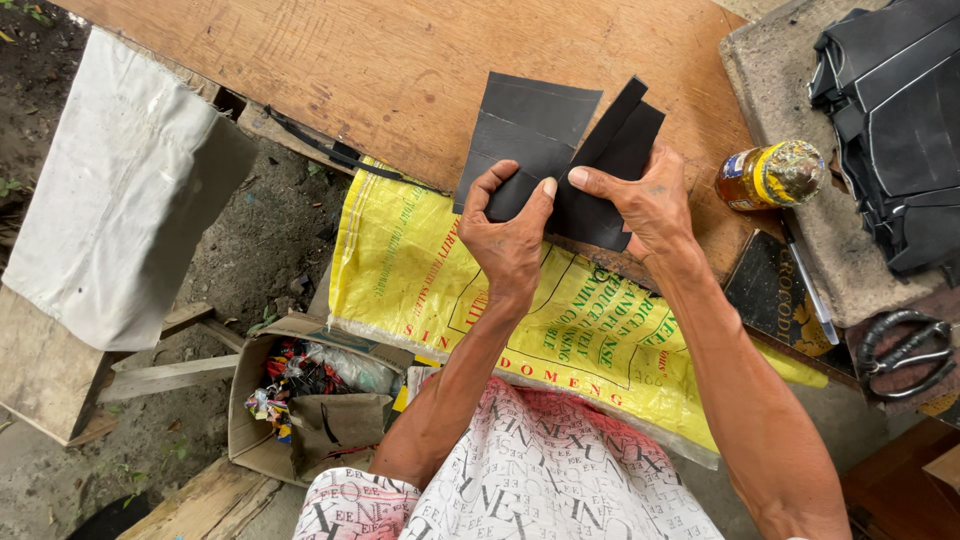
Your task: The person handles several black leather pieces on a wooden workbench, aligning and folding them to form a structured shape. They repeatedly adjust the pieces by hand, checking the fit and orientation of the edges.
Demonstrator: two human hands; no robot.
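A printed cloth covers the lap nearest the lens. Two hands, left hand and right hand, pinch closed on two dark leather pieces over the wooden board; one bottle, one pair of scissors; the black stack is cut off

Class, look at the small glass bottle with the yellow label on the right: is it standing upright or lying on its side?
Lying on its side. The bottle rests lengthwise on the grey board, its side and label facing up.
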